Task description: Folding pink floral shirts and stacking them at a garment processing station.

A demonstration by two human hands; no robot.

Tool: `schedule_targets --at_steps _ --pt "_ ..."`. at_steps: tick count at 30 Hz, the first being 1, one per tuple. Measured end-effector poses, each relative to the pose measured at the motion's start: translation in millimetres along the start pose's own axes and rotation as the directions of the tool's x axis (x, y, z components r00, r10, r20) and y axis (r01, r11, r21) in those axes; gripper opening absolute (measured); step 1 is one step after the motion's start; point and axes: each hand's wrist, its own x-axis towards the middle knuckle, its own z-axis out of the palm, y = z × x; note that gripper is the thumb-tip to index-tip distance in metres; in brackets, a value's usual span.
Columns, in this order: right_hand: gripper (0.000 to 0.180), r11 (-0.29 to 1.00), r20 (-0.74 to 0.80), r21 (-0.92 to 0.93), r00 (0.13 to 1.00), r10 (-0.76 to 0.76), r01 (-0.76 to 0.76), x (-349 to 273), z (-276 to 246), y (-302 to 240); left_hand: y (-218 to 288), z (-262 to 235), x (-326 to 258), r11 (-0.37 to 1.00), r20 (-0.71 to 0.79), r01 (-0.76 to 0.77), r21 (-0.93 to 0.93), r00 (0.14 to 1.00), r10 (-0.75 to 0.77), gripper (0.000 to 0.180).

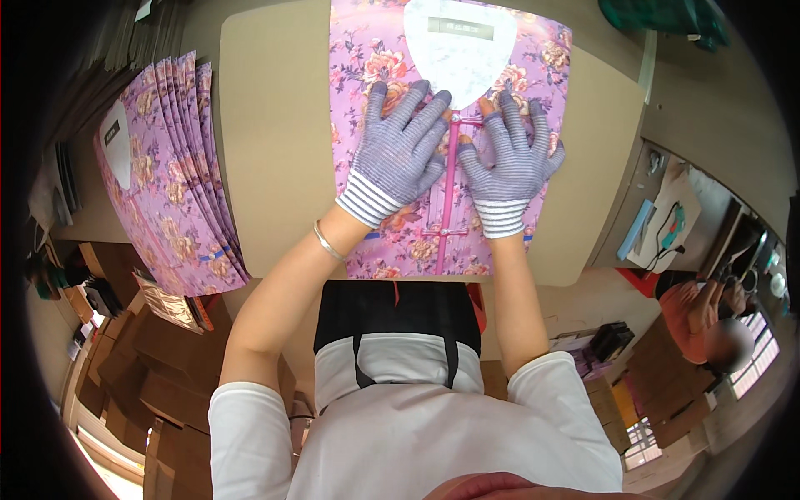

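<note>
A folded floral garment (417,243), purple-pink with orange-pink flowers, lies flat on a beige board (279,150). At its neck is a white rounded insert (461,71) with a grey label. Pink piping (448,183) with knot-like fastenings runs down its middle. My left hand (398,146), in a grey knit glove with a striped cuff, lies flat on the garment left of the piping, fingers stretched out. To the right of the piping, my right hand (512,158) rests on it in a similar glove, fingers spread. Bare fingertips show on the right hand.
Several similar folded floral garments (167,183) overlap in a stack on the left. Cardboard boxes (179,367) stand at the lower left. An open drawer or shelf (675,217) holds small items at the right. Another person (696,317) is at the far right. Green material (667,18) lies at the top right.
</note>
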Motion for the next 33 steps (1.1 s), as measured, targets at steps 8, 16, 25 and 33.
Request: schedule_targets --at_steps 8,16,25,33 --pt "0.061 0.995 0.098 -0.094 0.994 0.042 -0.032 4.3 -4.6 -1.2 1.5 -1.1 4.5 1.0 0.0 -0.01 -0.007 1.0 0.01 0.05" --pt "0.06 0.909 0.439 0.246 0.797 -0.414 0.337 -102.1 -56.0 42.1 -0.3 -0.4 1.4 0.999 0.062 0.027 0.038 0.998 -0.03 0.049" --pt "0.058 0.838 -0.024 0.181 0.854 -0.52 0.515 202.8 37.7 94.9 1.6 4.3 3.7 0.998 0.066 0.049 0.046 0.997 -0.052 0.054" --pt "0.057 0.745 -0.023 0.336 0.796 -0.605 0.576 82.9 13.4 81.3 -4.6 6.9 -2.0 0.995 0.0 -0.014 0.103 1.0 0.015 0.051"
